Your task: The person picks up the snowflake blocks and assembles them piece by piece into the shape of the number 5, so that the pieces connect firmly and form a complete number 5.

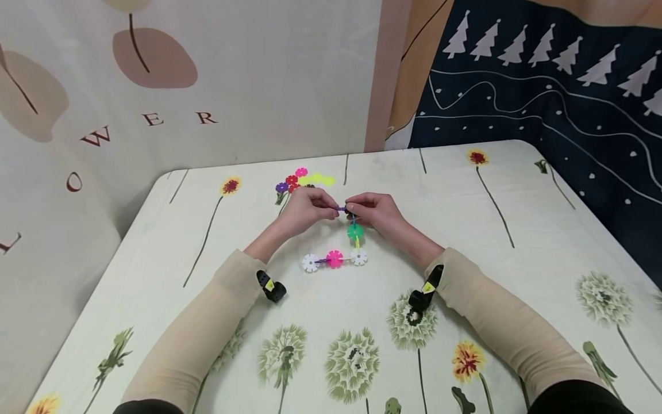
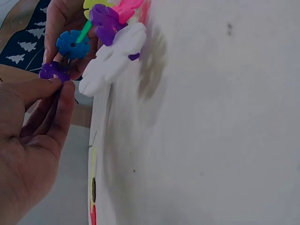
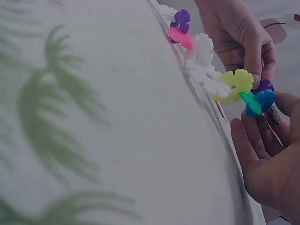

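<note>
Between finger and thumb, my left hand (image 1: 305,211) pinches a purple plastic snowflake disc (image 2: 52,71). Opposite it, my right hand (image 1: 381,214) grips the upper end of a chain of interlocked discs, near a blue disc (image 3: 263,101) and a dark piece beside it. The purple disc meets that end; how far they are slotted together is hidden by fingertips. From the right hand the chain runs toward me through a green disc (image 1: 355,232), a yellow disc (image 3: 237,84) and a white disc (image 1: 359,256), then left past a pink disc (image 1: 334,259) to another white disc (image 1: 310,263).
Behind the left hand lies a small group of loose discs: yellow ones (image 1: 323,180), red ones (image 1: 292,180), a pink one (image 1: 301,172) and a purple one (image 1: 281,187). The flower-printed tablecloth (image 1: 217,339) covers the table, with a curtain (image 1: 289,86) behind.
</note>
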Action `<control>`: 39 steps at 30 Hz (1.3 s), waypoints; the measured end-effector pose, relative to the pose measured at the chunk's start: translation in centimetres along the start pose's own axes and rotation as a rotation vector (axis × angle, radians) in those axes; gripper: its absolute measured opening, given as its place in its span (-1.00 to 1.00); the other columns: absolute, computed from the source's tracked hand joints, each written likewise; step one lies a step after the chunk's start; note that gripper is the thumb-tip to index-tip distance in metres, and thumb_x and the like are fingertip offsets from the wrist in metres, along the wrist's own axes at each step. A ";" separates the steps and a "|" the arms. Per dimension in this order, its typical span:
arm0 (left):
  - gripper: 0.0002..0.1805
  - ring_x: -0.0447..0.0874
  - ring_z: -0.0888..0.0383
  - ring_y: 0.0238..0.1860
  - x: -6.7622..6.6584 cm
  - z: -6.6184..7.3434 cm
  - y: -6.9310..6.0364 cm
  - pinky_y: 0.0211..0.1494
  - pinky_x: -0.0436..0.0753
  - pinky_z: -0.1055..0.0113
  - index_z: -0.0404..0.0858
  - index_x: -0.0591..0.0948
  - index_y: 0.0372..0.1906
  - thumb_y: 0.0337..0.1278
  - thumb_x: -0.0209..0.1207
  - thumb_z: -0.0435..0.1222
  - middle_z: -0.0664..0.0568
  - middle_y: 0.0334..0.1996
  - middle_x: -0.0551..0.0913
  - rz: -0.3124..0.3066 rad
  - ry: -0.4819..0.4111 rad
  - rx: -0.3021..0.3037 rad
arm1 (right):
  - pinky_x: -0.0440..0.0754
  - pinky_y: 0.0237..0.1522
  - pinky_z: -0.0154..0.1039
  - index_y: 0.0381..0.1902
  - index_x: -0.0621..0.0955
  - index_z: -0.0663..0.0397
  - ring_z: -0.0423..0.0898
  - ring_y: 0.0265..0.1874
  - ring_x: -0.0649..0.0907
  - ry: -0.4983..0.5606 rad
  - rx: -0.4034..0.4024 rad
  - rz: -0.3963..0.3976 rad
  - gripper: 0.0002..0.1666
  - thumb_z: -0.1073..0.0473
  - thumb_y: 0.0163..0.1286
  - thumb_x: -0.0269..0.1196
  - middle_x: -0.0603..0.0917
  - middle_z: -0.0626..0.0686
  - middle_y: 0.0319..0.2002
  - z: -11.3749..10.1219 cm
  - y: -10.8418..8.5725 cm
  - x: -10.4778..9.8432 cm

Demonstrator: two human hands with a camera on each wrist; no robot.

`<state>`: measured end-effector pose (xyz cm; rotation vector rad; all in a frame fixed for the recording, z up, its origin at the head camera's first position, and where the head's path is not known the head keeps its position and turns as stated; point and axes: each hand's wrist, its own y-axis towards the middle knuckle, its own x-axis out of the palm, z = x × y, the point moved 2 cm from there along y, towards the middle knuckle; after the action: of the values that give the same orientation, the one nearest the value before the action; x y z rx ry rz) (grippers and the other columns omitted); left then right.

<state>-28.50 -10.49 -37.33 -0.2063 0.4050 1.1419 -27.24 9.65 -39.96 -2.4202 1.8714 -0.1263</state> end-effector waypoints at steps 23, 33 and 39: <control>-0.91 0.80 0.04 -0.26 0.0 -0.1 -0.1 -0.05 0.74 0.22 -0.36 0.77 -0.22 0.18 0.40 -0.47 -0.10 -0.28 0.78 0.014 0.027 0.001 | 0.72 -0.26 -0.34 -0.02 0.73 0.37 -0.11 -0.31 0.75 -0.134 -0.253 0.005 -0.73 0.34 0.36 0.41 0.76 0.18 -0.13 -0.5 -0.3 0.4; -0.68 0.72 0.00 -0.04 -2.3 -0.8 0.1 0.03 0.72 0.24 -0.40 0.70 0.06 0.20 0.39 -0.45 -0.19 -0.05 0.73 0.062 0.088 -0.043 | 0.56 -0.44 -0.39 -0.16 0.77 0.31 0.03 -0.34 0.73 -0.179 -0.287 0.025 -0.84 0.31 0.35 0.42 0.78 0.10 -0.27 -0.3 -0.3 0.5; -0.59 0.69 0.00 0.00 -6.7 -3.4 0.4 0.10 0.68 0.22 -0.38 0.64 0.20 0.31 0.36 -0.32 -0.18 0.04 0.68 0.238 0.060 -0.151 | 0.49 -0.45 -0.40 -0.16 0.78 0.30 -0.12 -0.30 0.69 -0.201 -0.252 0.045 -0.83 0.29 0.34 0.43 0.78 0.10 -0.21 -0.4 -0.5 0.5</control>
<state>-31.91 -17.16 -37.66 -0.3321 0.4043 1.4044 -26.72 9.32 -39.54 -2.4314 1.9496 0.3629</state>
